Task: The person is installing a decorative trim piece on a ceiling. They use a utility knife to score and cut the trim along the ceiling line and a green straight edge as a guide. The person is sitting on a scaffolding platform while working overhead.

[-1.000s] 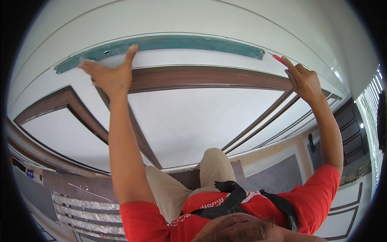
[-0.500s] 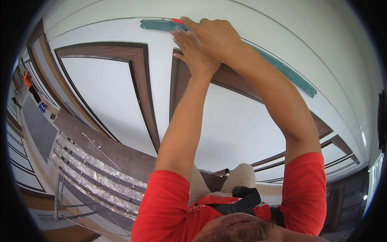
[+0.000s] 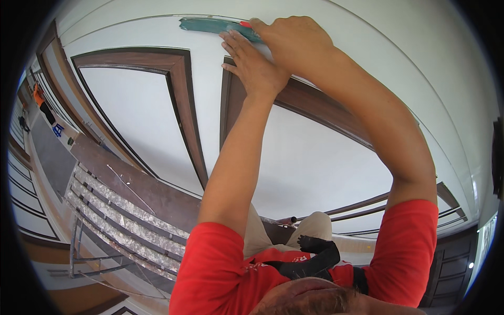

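Observation:
A long, flat teal strip (image 3: pixel 202 25) lies against the white wall (image 3: pixel 207 52) high in front of me, its left end bare. My left hand (image 3: pixel 257 71) rests on the strip's lower edge, palm toward the wall and fingers stretched apart. Just right of it and overlapping it, my right hand (image 3: pixel 300 43) is closed around a small red tool (image 3: pixel 245 24). Only the tool's red tip shows beside my thumb, so its kind cannot be told. The right part of the strip is hidden behind my right hand and forearm.
Dark brown frame mouldings (image 3: pixel 181 89) surround white panels below the strip. At lower left stands a metal scaffold platform (image 3: pixel 126 226) with paint-spattered slats. A person in orange (image 3: pixel 39 97) is far off at left, near a blue stool (image 3: pixel 58 130).
My right hand has shifted a little to the right and up along the strip with the red tool. My left hand stays nearly in place. The strip's right end is now out of sight.

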The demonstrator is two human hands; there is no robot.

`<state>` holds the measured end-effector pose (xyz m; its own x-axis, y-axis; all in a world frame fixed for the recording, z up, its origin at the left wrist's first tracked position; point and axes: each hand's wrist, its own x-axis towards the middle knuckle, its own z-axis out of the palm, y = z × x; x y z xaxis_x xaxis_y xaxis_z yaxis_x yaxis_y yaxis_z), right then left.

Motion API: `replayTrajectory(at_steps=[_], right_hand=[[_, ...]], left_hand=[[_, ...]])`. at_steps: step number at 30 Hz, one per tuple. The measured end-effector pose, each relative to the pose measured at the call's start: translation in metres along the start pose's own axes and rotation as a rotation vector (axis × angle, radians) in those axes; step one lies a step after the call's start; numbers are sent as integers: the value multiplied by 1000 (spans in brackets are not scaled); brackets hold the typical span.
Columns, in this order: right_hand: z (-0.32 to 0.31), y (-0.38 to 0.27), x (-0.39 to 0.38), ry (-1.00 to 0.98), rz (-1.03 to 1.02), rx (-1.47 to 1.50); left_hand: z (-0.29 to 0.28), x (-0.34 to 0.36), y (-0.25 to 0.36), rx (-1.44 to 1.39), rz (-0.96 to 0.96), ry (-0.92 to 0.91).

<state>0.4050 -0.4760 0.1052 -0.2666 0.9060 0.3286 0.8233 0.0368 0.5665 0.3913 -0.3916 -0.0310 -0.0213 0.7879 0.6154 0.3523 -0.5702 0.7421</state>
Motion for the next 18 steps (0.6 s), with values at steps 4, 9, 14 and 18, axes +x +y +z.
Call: replayTrajectory(at_steps=[4,9,14,18], right_hand=[[-6,28,-49,0,22,-18],[-11,64,-135,-120,135,-177],[-14,109,-232,-224,288,-292],[0,150,-307,-137,297,-297]], left_hand=[[-2,-2,6,-65,-2,31],[2,-4,0,29,5,58],[-1,-1,-2,-18,14,37],[4,2,-2,-41,22,3]])
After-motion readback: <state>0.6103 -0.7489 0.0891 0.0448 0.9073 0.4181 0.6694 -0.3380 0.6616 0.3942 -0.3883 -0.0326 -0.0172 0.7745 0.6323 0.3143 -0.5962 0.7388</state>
